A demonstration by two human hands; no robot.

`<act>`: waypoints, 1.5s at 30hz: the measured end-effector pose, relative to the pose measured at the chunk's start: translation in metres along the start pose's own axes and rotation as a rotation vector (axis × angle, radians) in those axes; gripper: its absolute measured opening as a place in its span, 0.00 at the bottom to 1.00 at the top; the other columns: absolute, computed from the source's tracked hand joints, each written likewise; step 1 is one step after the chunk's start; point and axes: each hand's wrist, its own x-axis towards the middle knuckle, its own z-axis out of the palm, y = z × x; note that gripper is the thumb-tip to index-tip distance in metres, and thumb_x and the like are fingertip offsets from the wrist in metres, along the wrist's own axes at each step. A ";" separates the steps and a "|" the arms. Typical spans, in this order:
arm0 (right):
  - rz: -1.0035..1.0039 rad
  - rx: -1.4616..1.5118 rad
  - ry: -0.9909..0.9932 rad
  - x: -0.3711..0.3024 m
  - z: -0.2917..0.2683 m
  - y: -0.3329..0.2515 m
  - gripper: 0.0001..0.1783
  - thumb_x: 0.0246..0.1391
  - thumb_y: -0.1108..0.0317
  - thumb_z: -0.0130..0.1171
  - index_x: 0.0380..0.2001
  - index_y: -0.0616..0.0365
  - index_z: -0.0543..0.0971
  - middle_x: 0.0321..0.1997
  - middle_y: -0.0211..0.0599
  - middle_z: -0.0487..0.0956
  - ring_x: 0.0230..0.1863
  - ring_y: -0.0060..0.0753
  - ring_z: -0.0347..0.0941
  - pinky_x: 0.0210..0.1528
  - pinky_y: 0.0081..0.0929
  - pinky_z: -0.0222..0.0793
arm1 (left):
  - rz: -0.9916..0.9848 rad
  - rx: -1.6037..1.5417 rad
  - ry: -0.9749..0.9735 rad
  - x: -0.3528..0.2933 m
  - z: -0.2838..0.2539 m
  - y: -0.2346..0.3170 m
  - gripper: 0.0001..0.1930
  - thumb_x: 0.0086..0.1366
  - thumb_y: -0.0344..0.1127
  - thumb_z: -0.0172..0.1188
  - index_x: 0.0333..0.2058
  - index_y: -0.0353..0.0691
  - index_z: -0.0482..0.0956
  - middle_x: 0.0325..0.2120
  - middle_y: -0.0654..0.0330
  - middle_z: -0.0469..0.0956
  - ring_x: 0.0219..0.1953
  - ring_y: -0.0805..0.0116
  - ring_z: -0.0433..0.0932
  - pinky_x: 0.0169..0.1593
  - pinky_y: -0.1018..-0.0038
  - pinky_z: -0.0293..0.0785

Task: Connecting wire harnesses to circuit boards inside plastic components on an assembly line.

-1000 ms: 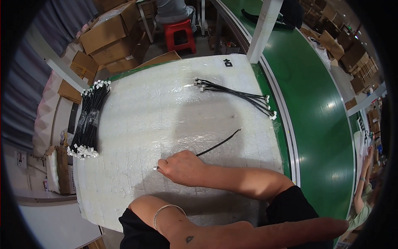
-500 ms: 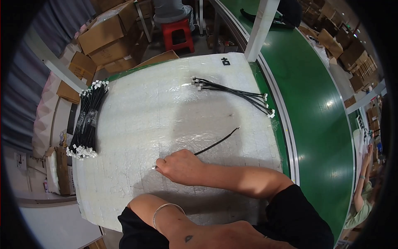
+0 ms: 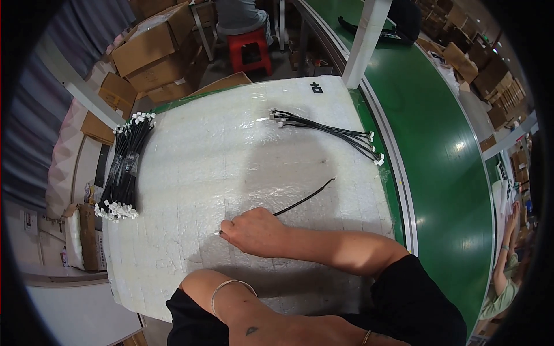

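My right hand rests low over the white padded work surface, its fingers closed on a short black cable. A small white connector end pokes out past the fingertips on the left. On the other side, the cable runs out from under the hand up to the right and lies on the surface, with its far tip free. My left forearm, with a bracelet on it, crosses the lower edge; its hand is out of view.
A taped bundle of black cables with white connectors lies at the left edge. Several loose similar cables lie at the upper right. A green conveyor belt runs along the right, beside a white post. Cardboard boxes stand beyond.
The view has shifted very slightly. My right hand keeps its hold on the cable in nearly the same place.
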 end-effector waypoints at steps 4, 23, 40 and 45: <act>-0.022 0.000 0.086 0.000 0.004 0.001 0.15 0.58 0.59 0.51 0.24 0.60 0.73 0.17 0.40 0.76 0.22 0.44 0.76 0.24 0.39 0.70 | -0.062 -0.113 0.012 -0.002 0.000 0.003 0.08 0.58 0.27 0.59 0.21 0.33 0.76 0.20 0.56 0.77 0.20 0.74 0.77 0.23 0.86 0.72; -0.023 -0.008 0.070 -0.001 0.005 0.002 0.15 0.59 0.58 0.50 0.26 0.60 0.72 0.18 0.41 0.76 0.23 0.45 0.76 0.25 0.41 0.70 | 0.258 0.250 -0.598 0.016 -0.031 -0.004 0.14 0.64 0.34 0.54 0.20 0.36 0.72 0.18 0.61 0.75 0.20 0.73 0.77 0.28 0.83 0.74; 0.011 -0.033 0.041 0.001 0.011 -0.003 0.11 0.53 0.65 0.48 0.28 0.61 0.74 0.22 0.46 0.78 0.26 0.49 0.77 0.28 0.42 0.71 | 0.150 0.059 -1.475 0.085 -0.075 -0.003 0.34 0.57 0.49 0.65 0.50 0.24 0.67 0.45 0.33 0.72 0.42 0.42 0.78 0.48 0.61 0.77; -0.043 -0.002 0.120 0.002 0.020 0.004 0.14 0.57 0.60 0.49 0.27 0.61 0.72 0.20 0.43 0.77 0.25 0.48 0.77 0.27 0.43 0.72 | 0.031 0.220 -1.196 0.074 -0.078 -0.007 0.35 0.62 0.49 0.59 0.59 0.31 0.58 0.46 0.27 0.69 0.50 0.40 0.72 0.45 0.60 0.74</act>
